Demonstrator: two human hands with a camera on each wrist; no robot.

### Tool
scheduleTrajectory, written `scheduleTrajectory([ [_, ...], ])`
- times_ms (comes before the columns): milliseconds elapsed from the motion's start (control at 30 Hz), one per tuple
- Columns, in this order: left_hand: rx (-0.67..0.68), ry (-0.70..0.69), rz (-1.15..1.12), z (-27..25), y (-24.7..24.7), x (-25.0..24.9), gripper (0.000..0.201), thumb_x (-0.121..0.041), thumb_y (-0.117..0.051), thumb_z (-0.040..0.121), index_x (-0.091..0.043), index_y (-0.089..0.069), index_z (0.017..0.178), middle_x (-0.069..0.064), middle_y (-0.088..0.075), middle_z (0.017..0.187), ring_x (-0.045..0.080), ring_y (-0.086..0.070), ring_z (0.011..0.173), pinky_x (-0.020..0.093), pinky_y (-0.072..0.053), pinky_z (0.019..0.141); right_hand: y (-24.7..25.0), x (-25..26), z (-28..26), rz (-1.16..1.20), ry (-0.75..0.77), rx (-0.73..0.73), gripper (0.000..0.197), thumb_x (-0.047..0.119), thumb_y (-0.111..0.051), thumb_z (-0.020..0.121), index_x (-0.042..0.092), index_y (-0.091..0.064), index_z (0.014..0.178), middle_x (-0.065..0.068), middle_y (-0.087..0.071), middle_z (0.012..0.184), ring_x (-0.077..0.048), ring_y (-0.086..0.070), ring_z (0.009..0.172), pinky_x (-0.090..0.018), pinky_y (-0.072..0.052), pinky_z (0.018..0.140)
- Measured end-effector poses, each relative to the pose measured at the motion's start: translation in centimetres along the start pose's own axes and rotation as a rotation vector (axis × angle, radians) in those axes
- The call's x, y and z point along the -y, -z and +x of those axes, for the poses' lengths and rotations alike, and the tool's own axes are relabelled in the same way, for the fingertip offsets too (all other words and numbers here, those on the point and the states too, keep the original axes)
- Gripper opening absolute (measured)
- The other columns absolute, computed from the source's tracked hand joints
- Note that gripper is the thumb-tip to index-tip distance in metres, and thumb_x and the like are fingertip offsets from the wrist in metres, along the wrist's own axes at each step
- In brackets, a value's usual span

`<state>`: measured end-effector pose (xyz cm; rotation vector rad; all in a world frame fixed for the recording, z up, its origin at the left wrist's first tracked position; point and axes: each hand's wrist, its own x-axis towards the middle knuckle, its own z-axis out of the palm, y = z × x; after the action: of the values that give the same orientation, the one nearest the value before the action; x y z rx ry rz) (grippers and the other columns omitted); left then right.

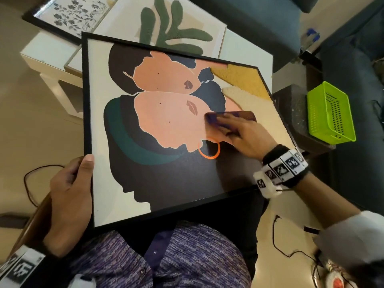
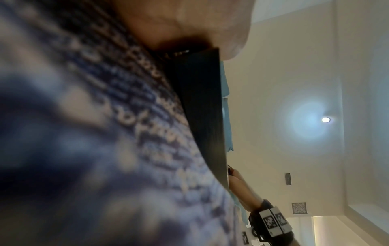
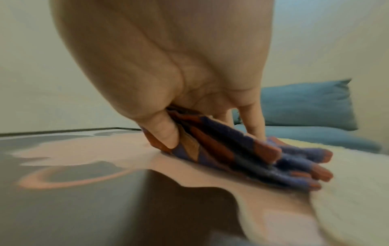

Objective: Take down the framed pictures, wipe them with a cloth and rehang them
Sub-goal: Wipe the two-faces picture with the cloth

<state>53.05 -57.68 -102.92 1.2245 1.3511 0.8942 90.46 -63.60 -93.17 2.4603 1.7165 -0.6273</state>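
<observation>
Framed picture [image 1: 145,132] held by left hand [image 1: 68,196]; right hand [image 1: 247,136] presses cloth [image 1: 228,117] on it.

Two framed pictures [image 1: 116,21] on white table [image 1: 43,48]

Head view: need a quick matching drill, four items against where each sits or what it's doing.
Items:
1. cloth
2. left hand
3. green basket
4. flower print

States:
A. on the dark stand at right
B. pressed on the picture's front
C. on the white table, far left
D. grips the frame's left edge

Pairs: 1-B, 2-D, 3-A, 4-C
</observation>
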Motion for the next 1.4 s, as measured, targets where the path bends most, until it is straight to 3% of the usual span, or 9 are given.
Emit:
scheduleTrajectory([
  [133,0.004,0.000,-0.012,0.0,0.2,0.0,0.041,-0.029,-0.050,0.113,-0.015,-0.062,0.076,-0.014,-0.066,0.064,-0.001,-0.052,0.057,0.011,-0.041,0.053,0.0,0.9,0.3,-0.083,0.009,0.056,0.067,0.050,-0.035,0.085,0.036,-0.047,0.149,0.003,-0.042,0.158,-0.025,-0.044,0.142,-0.044,-0.037,0.116],
  [300,0.015,0.006,-0.007,0.0,0.4,0.1,0.041,-0.033,-0.050,0.112,-0.006,-0.066,0.087,0.026,-0.069,0.086,0.029,-0.059,0.073,0.019,-0.046,0.055,-1.1,4.0,-5.6,-0.107,0.216,0.179,0.068,0.057,-0.020,0.088,0.040,-0.043,0.150,0.010,-0.036,0.160,-0.021,-0.037,0.147,-0.047,-0.028,0.120],
  [433,0.024,0.025,0.007,0.0,0.5,0.3,0.041,-0.036,-0.051,0.112,-0.004,-0.069,0.094,0.026,-0.071,0.091,0.033,-0.063,0.079,0.026,-0.050,0.059,-1.1,1.2,-7.5,-0.162,-0.014,0.065,0.073,0.055,-0.019,0.081,0.040,-0.051,0.144,0.008,-0.048,0.153,-0.023,-0.049,0.139,-0.050,-0.024,0.119],
  [600,0.020,0.037,0.001,-0.1,0.2,-0.2,0.038,-0.035,-0.051,0.112,-0.007,-0.070,0.094,0.019,-0.072,0.092,0.026,-0.061,0.078,0.019,-0.050,0.062,-1.9,2.0,-11.1,-0.171,0.064,0.080,0.065,0.050,-0.028,0.085,0.034,-0.060,0.138,0.008,-0.057,0.146,-0.017,-0.046,0.141,-0.052,-0.020,0.121],
  [800,0.021,0.118,0.001,0.0,0.3,0.1,0.052,-0.059,-0.052,0.103,-0.011,-0.069,0.098,0.022,-0.072,0.093,0.050,-0.069,0.088,0.067,-0.058,0.084,-2.5,1.5,-11.5,-0.103,0.009,-0.016,0.066,0.042,-0.028,0.081,0.030,-0.063,0.135,0.009,-0.053,0.149,-0.016,-0.040,0.145,-0.048,-0.019,0.122],
  [900,0.014,0.119,0.027,0.1,0.5,0.0,0.053,-0.062,-0.051,0.102,-0.013,-0.070,0.099,0.020,-0.073,0.094,0.047,-0.070,0.088,0.067,-0.057,0.085,-3.7,2.5,-12.3,0.074,0.106,0.021,0.063,0.037,-0.032,0.082,0.031,-0.061,0.138,0.014,-0.046,0.152,-0.004,-0.036,0.145,-0.038,-0.022,0.123],
  [1033,0.039,0.128,0.023,0.0,0.5,-0.1,0.052,-0.059,-0.050,0.103,-0.011,-0.069,0.101,0.020,-0.074,0.095,0.048,-0.070,0.090,0.063,-0.058,0.087,-3.5,1.3,-10.5,0.144,-0.070,-0.096,0.060,0.047,-0.036,0.088,0.026,-0.062,0.137,0.004,-0.050,0.151,-0.012,-0.043,0.142,-0.042,-0.027,0.121],
  [1200,0.013,0.074,0.006,-0.2,0.3,-0.5,0.044,-0.042,-0.052,0.110,-0.006,-0.065,0.089,0.027,-0.071,0.093,0.033,-0.064,0.079,0.041,-0.050,0.072,-5.3,4.0,-12.2,0.077,0.245,0.030,0.058,0.025,-0.046,0.087,0.024,-0.057,0.144,0.009,-0.043,0.156,-0.012,-0.035,0.148,-0.035,-0.027,0.121],
  [1400,0.004,0.072,0.002,-0.1,0.3,-0.3,0.043,-0.042,-0.052,0.110,-0.008,-0.065,0.086,0.030,-0.069,0.094,0.031,-0.061,0.078,0.047,-0.050,0.074,-3.2,0.1,-13.3,0.056,-0.076,-0.099,0.057,0.060,-0.037,0.084,0.035,-0.070,0.124,0.016,-0.060,0.139,-0.006,-0.051,0.135,-0.046,-0.029,0.119],
])
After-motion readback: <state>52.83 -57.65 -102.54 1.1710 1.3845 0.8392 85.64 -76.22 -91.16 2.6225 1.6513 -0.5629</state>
